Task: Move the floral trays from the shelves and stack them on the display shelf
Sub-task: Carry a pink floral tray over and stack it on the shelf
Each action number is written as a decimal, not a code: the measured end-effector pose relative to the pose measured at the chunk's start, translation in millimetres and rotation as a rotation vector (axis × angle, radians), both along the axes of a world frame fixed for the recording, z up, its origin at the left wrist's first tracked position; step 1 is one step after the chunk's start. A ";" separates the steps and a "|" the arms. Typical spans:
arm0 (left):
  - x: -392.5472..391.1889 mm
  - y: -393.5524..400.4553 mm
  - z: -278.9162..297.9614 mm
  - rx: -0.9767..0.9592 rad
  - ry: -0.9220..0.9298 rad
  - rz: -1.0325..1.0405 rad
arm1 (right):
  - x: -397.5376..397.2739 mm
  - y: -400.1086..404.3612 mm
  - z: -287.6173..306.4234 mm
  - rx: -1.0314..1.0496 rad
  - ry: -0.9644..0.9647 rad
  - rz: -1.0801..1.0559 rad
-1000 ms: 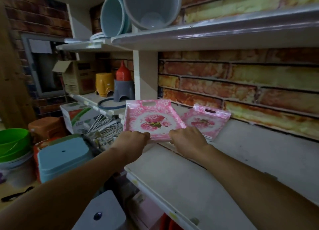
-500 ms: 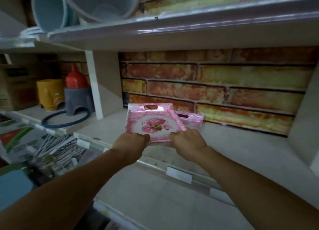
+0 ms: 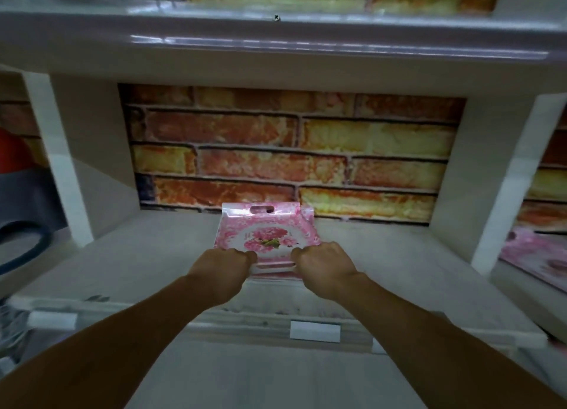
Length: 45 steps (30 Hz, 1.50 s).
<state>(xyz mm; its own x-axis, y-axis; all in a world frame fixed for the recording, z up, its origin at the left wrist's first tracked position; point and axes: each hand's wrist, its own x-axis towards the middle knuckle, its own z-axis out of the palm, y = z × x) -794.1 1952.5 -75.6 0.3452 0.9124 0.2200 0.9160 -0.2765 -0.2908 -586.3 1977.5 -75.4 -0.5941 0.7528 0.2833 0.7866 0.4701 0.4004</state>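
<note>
Both my left hand (image 3: 225,262) and right hand (image 3: 322,262) grip the near edge of a pink floral tray (image 3: 267,235), held low over the display shelf (image 3: 147,255) by the brick backing. I judge the placing step is under way; next comes lowering it flat and squaring the stack.

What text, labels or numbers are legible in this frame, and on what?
None can be read.
White tag on the shelf's front rail: looks blank.
Second white tag further left on the rail: looks blank, blurred.
Floral tray gripped by the left hand and right hand: small red marks beside the flowers, too blurred to read.
</note>
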 end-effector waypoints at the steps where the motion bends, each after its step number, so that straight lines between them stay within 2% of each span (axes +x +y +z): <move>1: -2.5 2.7 -1.0 -0.002 0.003 -0.020 | -2.0 -1.1 -0.4 -0.006 -0.001 -0.023; 8: -10.4 22.6 -9.3 -0.028 0.014 -0.120 | -8.3 -3.5 -10.1 -0.057 0.024 -0.120; 13: -9.3 30.2 -12.9 -0.047 -0.057 -0.178 | -3.6 1.0 -16.1 -0.060 0.076 -0.132; 18: -6.5 38.5 -13.2 -0.056 -0.092 -0.197 | -4.9 4.9 -15.2 -0.194 0.151 -0.169; 22: -10.8 48.0 -20.4 -0.161 -0.104 -0.150 | -10.6 9.4 -24.9 -0.384 0.194 -0.212; 25: -18.8 49.8 -33.0 -0.226 -0.079 -0.101 | -17.7 12.6 -34.9 -0.434 0.181 -0.215; 30: -21.6 47.1 -41.9 -0.202 -0.071 -0.105 | -15.6 16.9 -42.3 -0.443 0.179 -0.222; 34: -21.3 47.9 -40.1 -0.284 -0.088 -0.113 | -13.7 11.6 -44.8 -0.439 0.206 -0.211; 39: 0.8 39.8 -29.4 -0.149 -0.190 -0.198 | 2.8 -11.7 -38.7 -0.255 0.341 -0.166; 45: 69.0 21.5 -15.2 -0.136 -0.186 -0.288 | 57.3 -64.3 -18.6 -0.225 0.346 -0.338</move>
<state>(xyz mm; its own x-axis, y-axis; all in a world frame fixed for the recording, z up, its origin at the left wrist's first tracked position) -725.1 1974.0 -90.8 0.5575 0.8088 0.1872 0.8288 -0.5553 -0.0693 -529.0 1913.2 -94.0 -0.2080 0.9510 0.2287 0.9773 0.2115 0.0090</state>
